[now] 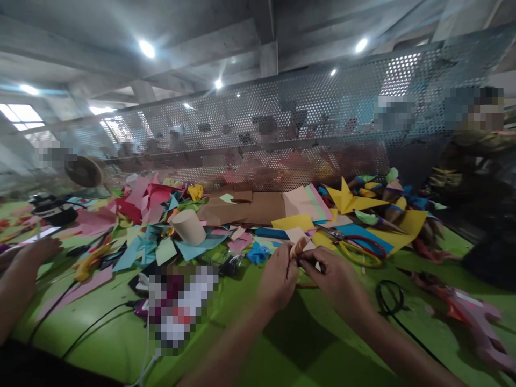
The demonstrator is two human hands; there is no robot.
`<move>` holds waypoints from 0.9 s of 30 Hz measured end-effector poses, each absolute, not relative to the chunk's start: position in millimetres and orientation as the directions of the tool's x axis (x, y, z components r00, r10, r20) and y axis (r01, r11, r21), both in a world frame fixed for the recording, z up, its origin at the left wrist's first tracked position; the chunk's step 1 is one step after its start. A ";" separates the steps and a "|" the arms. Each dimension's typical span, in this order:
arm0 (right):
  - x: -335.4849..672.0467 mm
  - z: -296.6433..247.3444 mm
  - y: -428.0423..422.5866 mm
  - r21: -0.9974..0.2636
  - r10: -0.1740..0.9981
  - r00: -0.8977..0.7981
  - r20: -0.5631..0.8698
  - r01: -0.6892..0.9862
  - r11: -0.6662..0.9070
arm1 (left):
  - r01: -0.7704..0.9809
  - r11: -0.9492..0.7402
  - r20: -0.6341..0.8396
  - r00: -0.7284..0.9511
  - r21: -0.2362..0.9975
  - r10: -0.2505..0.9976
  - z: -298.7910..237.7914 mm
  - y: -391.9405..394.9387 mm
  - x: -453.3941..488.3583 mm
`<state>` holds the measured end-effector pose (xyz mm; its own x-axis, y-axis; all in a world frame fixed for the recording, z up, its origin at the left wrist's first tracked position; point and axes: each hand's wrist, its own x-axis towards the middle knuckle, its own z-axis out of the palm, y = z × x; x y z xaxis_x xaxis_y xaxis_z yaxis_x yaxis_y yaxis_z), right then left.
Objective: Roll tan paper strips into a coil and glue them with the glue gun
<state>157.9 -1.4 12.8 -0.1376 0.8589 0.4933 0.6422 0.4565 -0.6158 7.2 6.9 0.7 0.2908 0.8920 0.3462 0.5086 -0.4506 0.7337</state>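
A small peach-coloured piece of paper [298, 246], folded or rolled, stands up between my two hands above the green table [322, 349]. My left hand [280, 277] is closed around its lower part. The fingertips of my right hand [332, 271] pinch at its right side; the exact grip is partly hidden. Just beyond the right hand lie scissors [365, 250] with red and yellow handles. A crumpled blue paper piece [258, 252] sits left of my left hand.
A pink glue gun [463, 309] and black cable [389, 298] lie at right. A yellow glue gun [91, 263] is at left, near another person's hand [38, 252]. Coloured paper scraps, a paper tube [188, 227], a yellow star [346, 198] and a perforated metal screen [250, 129] stand beyond.
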 end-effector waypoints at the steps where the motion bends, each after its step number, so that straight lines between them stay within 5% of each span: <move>1: 158.1 12.0 -0.9 -0.612 0.856 -0.140 0.497 0.643 0.460 | 0.507 -0.455 0.347 0.297 0.732 0.890 1.0 7.0 7.2; 17: 155.6 13.9 -5.5 -0.575 0.835 -0.134 0.534 0.666 0.475 | 0.468 -0.423 0.332 0.267 0.776 0.905 -0.2 8.4 8.8; 27: 162.6 18.3 -3.6 -0.672 0.831 -0.047 0.555 0.563 0.481 | 0.202 -0.423 0.360 0.285 0.883 0.888 5.4 7.4 5.3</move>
